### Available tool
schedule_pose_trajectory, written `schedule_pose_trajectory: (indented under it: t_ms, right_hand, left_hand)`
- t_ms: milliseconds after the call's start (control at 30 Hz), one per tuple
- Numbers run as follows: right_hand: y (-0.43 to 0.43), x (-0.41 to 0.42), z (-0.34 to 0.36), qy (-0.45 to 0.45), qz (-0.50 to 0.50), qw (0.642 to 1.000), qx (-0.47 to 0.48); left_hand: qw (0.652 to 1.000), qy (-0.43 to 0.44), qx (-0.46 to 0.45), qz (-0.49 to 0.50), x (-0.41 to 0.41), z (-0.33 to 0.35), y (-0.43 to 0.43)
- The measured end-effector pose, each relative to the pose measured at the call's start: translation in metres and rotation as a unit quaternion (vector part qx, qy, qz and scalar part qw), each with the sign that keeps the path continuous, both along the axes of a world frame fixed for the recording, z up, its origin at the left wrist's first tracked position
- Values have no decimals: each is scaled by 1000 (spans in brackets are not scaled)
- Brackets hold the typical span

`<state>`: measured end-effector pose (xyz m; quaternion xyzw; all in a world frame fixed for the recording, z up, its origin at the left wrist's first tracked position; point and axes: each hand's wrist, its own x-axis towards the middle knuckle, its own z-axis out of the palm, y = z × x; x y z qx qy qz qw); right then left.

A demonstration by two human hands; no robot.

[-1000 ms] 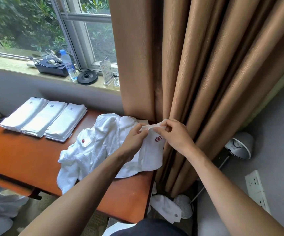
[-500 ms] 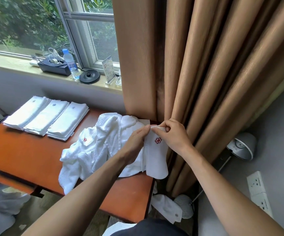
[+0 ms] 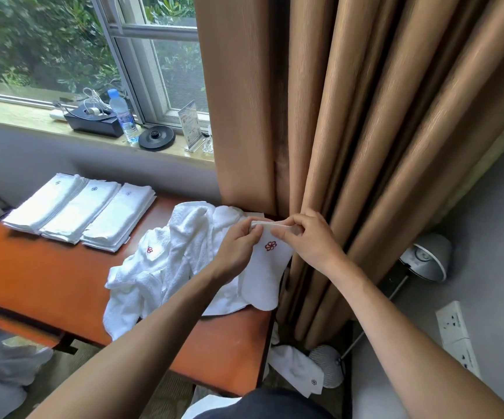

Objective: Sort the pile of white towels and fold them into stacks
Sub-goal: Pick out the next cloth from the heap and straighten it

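Observation:
A small white towel with a red flower logo (image 3: 265, 273) hangs folded lengthwise over the right end of the orange table (image 3: 32, 276). My left hand (image 3: 238, 249) pinches its top edge on the left, and my right hand (image 3: 308, 240) pinches the same edge on the right. A loose pile of white towels (image 3: 166, 261) lies crumpled on the table just left of my hands. Three neat stacks of folded white towels (image 3: 78, 210) sit side by side at the table's far left.
Brown curtains (image 3: 350, 131) hang right behind my hands. On the windowsill stand a water bottle (image 3: 122, 116), a black box (image 3: 93, 124) and a black disc (image 3: 157, 138). A white towel (image 3: 299, 370) and a lamp (image 3: 426, 258) lie on the floor at the right.
The held towel has been folded narrower and now hangs as a slim strip. My hands stay close together at its top edge.

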<state>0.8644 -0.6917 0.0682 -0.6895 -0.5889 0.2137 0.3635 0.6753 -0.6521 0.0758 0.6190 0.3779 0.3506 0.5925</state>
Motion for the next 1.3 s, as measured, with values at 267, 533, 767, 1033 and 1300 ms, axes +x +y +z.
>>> schedule_pose_trajectory:
  t_ms: [267,533,767,1033,1300]
  right_hand:
    - [-6,21,0,-14,18,1000,15]
    - [-7,6,4,214,-3,975,65]
    - [-12,2,7,281,-12,956,81]
    - [-11,-8,16,225,45,972,51]
    - [-10,-12,18,255,31,966,32]
  left_hand:
    - [994,51,88,48,-16,3,18]
    - [977,102,140,126,-22,-10,27]
    - [989,51,69,122,-13,-7,21]
    - [983,117,136,43,-17,-10,11]
    - [942,236,236,-42,-6,9,7]
